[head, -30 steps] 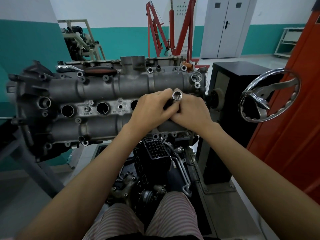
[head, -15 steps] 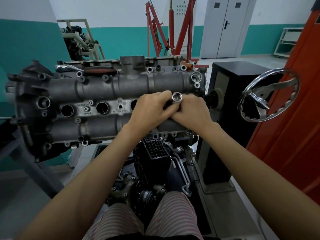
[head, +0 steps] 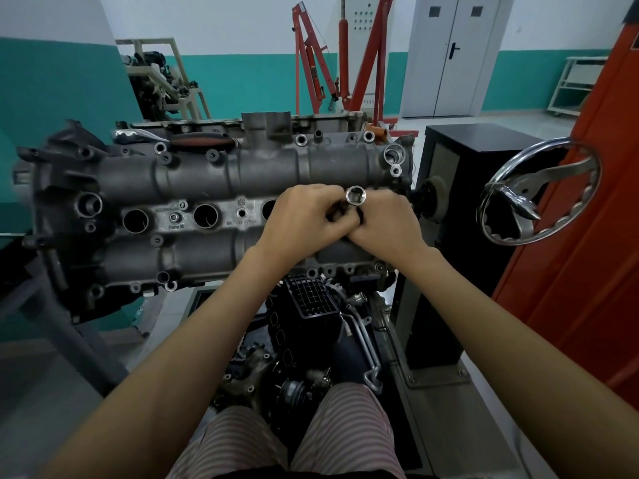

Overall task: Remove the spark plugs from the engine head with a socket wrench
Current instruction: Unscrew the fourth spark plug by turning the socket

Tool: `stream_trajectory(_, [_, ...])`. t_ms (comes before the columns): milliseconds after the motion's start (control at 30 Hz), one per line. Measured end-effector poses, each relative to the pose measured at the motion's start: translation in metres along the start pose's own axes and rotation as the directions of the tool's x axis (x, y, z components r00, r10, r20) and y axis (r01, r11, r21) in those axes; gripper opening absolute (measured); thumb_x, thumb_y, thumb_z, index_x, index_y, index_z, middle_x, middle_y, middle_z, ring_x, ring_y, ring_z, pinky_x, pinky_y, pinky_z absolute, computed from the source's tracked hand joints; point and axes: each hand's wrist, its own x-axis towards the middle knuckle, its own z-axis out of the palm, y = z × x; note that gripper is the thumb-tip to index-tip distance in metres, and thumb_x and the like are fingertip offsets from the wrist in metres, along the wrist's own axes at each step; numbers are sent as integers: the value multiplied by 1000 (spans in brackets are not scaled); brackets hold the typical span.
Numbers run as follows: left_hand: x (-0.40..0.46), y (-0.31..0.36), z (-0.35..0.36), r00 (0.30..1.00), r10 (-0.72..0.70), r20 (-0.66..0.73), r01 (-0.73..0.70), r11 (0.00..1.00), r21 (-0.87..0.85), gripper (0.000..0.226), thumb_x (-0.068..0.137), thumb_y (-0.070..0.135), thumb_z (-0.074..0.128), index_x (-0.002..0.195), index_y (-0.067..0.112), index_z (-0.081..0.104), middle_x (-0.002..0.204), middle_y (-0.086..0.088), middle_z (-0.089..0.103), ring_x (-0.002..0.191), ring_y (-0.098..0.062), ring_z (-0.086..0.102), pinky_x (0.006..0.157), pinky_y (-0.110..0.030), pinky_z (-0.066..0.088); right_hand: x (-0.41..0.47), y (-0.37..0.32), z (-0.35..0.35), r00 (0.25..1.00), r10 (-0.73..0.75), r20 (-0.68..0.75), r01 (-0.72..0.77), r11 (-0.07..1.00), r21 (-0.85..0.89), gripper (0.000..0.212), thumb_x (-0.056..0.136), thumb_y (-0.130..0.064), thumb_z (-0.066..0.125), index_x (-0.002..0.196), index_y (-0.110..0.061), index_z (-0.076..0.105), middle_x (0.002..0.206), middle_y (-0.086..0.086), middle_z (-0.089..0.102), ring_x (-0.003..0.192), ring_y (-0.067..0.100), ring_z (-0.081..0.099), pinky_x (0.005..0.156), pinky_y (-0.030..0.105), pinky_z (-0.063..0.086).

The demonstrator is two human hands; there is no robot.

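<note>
Gripping shiny silver socket (head: 355, 195), open end up, grey engine head (head: 214, 188)

You've got 1 view only: head cam, wide-angle, looking forward and down over your forearms. It sits close above the engine head (head: 221, 202), which fills the mid-frame; your left hand (head: 304, 219) and right hand (head: 383, 223) land near centre. Your knees are at the bottom edge, the double door (head: 446, 53) far at top. Edges bow from lens distortion.
</note>
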Motion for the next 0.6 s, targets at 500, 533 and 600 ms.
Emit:
stream_trajectory(500, [0,5,0,999,-25,37,22,996,84,22,79,32,45,70,14,38,62,2,45,54,-23,44,48,-33,35,1,2,1,998,-36,47,35,999,26,18,76,-22,55,81,-13,41,56,-6,48,52,22,47,43,25,23])
stream_trajectory(533, [0,4,0,999,-30,35,27,995,99,24,80,32,45,68,11,42,60,-2,49,53,-24,47,48,-34,37,1,1,1,999,-33,43,31,999,31,20,76,-24,54,79,-15,36,53,-11,40,49,19,42,42,22,20])
stream_trajectory(600, [-1,2,2,999,-34,22,32,994,108,30,81,31,47,64,6,49,56,-6,53,50,-26,49,46,-31,34,1,0,1,1000,-22,22,20,999,44,23,74,-28,51,78,-17,31,50,-16,30,45,13,34,41,20,18])
